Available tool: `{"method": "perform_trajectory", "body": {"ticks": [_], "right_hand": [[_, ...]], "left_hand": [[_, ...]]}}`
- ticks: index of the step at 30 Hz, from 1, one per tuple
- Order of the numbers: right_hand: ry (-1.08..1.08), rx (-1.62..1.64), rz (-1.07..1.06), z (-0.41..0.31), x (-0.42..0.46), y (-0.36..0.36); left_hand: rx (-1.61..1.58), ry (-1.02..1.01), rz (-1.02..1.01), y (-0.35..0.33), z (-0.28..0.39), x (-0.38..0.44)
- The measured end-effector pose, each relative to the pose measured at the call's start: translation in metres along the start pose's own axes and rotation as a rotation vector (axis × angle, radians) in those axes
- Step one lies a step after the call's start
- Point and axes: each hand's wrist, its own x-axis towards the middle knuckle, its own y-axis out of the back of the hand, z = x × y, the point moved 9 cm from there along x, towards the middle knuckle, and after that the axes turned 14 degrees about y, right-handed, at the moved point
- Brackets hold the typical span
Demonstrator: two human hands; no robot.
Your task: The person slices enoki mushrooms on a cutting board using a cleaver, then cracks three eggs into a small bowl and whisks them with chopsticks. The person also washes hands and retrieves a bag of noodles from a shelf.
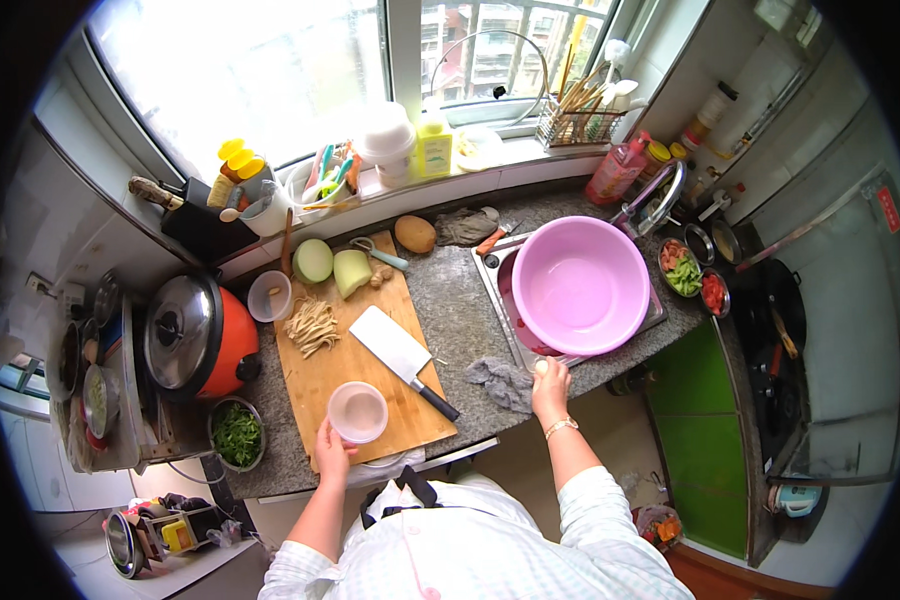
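Note:
My left hand [334,452] holds a clear plastic tub [358,412] over the near edge of a wooden cutting board [390,442]. A small pale round thing shows in my right hand [550,386], whose fingers are closed around it at the sink's near edge, beside a grey cloth [501,382]. On the board lie a cleaver [391,343], a pile of pale strips [312,326], two cut pieces of a green vegetable [352,273], a piece of ginger [381,274] and a peeler [386,257]. A pink basin [581,285] rests on the sink.
At left stand a red cooker [225,337], a bowl of chopped greens [237,435] and another plastic tub [270,296]. A brown potato [415,234] lies behind the board. The faucet [656,202], bowls of cut vegetables [679,268] and a wok [784,300] are at right.

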Motion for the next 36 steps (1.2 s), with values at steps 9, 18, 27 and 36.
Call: {"method": "perform_trajectory", "body": {"ticks": [9, 18, 27, 36], "right_hand": [[-0.402, 2.048, -0.412, -0.158, 0.006, 0.019], [-0.195, 1.813, -0.516, -0.226, 0.002, 0.003], [0.059, 0.952, -0.542, -0.175, -0.081, -0.087], [0.517, 0.535, -0.299, -0.180, -0.061, -0.047]], "left_hand": [[0.262, -0.325, 0.277, 0.015, 0.066, -0.026], [0.430, -0.348, 0.210, 0.011, 0.060, -0.007], [0.084, 0.028, -0.126, -0.009, -0.003, 0.020], [0.113, -0.005, -0.141, -0.007, -0.004, 0.024]]}}
